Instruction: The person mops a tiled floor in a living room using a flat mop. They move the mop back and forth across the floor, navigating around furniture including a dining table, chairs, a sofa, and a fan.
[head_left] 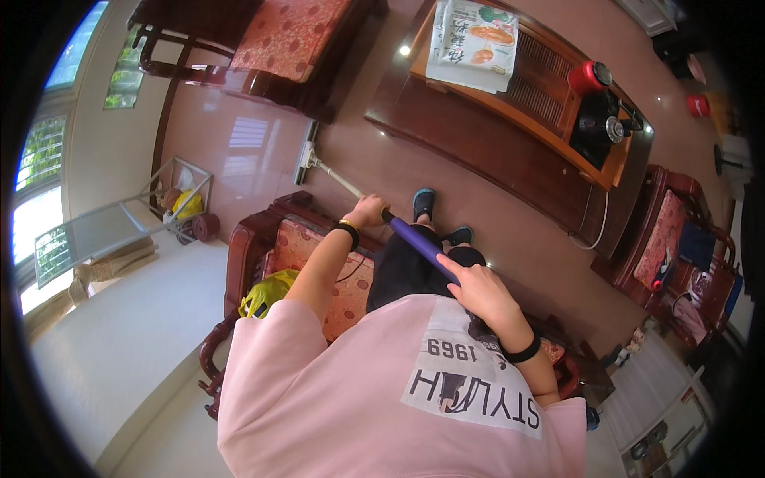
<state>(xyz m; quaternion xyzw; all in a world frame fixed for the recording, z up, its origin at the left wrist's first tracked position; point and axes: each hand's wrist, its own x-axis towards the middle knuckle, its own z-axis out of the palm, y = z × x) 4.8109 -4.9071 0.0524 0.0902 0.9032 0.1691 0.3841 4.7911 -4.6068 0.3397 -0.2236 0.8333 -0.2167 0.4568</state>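
A mop with a purple grip and a pale pole (340,177) slants across in front of me, down to the floor at the far left. Its flat, narrow head (304,157) lies on the tiles beside the front of a wooden chair. My left hand (368,211) is wrapped round the pole just above the purple section. Nearer my body, my right hand (482,291) is closed on the upper end of the purple grip, thumb laid along it.
A dark wooden table (478,135) at the far right bears a tea tray, a white food bag (474,44) and a red canister (588,78). Cushioned wooden chairs (279,40) stand around. A glass-topped rack (103,231) is at left, a yellow-green bag (267,293) on the seat beside me.
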